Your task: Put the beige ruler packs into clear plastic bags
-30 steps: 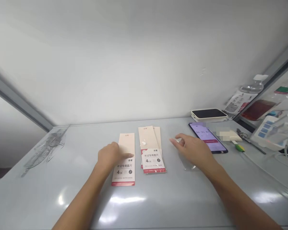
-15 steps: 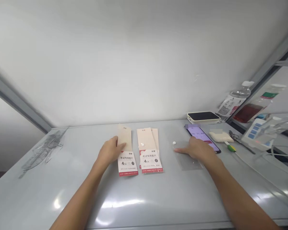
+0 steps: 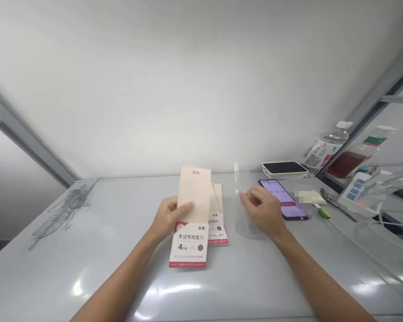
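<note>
Between thumb and fingers, my left hand (image 3: 171,213) grips a long cream and white card with a red bottom strip (image 3: 192,241), raised off the table. Printed on its lower part are Chinese characters and a large 4. Partly hidden behind it, more cards of the same print (image 3: 217,228) lie on the table, a glossy clear cover showing at their lower edge. To the right, my right hand (image 3: 262,210) pinches the edge of a clear plastic sleeve (image 3: 242,223) bearing a white button. The sleeve is tilted up and looks to have nothing inside.
A phone with a lit timer (image 3: 278,194) lies right of the sleeve. Behind it is a second phone-like device (image 3: 285,168). Farther right are a white charger (image 3: 307,197), a cable, a power strip (image 3: 359,190), a clear bottle (image 3: 329,145) and a bottle of red-brown liquid (image 3: 352,156).
My left hand has lifted its card and brought it right, over the other cards. My right hand has pinched the clear sleeve and raised it from lying flat.
</note>
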The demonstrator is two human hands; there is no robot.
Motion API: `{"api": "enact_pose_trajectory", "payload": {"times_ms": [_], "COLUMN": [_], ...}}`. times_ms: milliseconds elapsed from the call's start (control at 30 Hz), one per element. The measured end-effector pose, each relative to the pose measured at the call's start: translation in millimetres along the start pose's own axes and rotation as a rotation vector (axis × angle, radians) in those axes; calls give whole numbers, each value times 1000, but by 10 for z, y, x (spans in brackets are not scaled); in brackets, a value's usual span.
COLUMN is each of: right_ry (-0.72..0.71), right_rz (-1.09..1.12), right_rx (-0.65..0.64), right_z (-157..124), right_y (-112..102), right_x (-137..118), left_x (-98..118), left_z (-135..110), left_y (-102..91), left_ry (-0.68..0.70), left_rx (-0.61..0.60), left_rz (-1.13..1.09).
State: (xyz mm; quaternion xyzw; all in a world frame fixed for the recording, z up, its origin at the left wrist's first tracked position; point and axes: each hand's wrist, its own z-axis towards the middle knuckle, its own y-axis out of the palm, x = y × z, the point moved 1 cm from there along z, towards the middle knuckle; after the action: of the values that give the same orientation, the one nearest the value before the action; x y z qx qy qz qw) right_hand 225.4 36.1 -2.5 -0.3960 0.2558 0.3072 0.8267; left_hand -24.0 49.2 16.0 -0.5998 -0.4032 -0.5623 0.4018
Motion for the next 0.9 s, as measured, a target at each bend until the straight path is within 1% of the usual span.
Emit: {"api": "enact_pose_trajectory", "payload": {"times_ms": [67, 100, 133, 167, 233, 300, 400, 467, 500, 567, 633, 767, 900], "right_ry": [-119, -181, -235, -283, -347, -372, -365, -306, -249, -102, 39, 231, 415], "right_rz": [31, 49, 68, 83, 103, 118, 183, 266, 320, 447, 575, 766, 881], "right_rx": [16, 10, 6, 4, 0, -23, -122, -210, -261, -362, -429, -451, -437], "right_z": [-76, -107, -133, -154, -179, -188, -188, -187, -188, -193, -200, -204, -187], "right_y": [64, 89, 108, 120, 127, 118, 85, 60, 51, 44, 50, 78, 91], "right_x": [-147, -203, -242, -265, -273, -257, -249, -264, -273, -285, -286, -268, -266], "left_x": [-69, -98, -123, -142, -159, -151, -122, -110, -108, -111, -118, -121, -115], "left_z": [-52, -76, -95, -106, -106, -80, -23, 9, 21, 33, 34, 28, 21], "left_y": [155, 225, 283, 326, 356, 325, 229, 179, 166, 158, 163, 158, 144], "left_ry": [-46, -57, -71, -82, -102, -111, -92, -58, -38, -8, 9, 40, 69], "left_rx": [-151, -197, -215, -203, -120, -27, 71, 109, 116, 102, 88, 102, 146], "left_rz": [-38, -36, -22, -8, 28, 51, 73, 88, 90, 81, 73, 67, 56]}}
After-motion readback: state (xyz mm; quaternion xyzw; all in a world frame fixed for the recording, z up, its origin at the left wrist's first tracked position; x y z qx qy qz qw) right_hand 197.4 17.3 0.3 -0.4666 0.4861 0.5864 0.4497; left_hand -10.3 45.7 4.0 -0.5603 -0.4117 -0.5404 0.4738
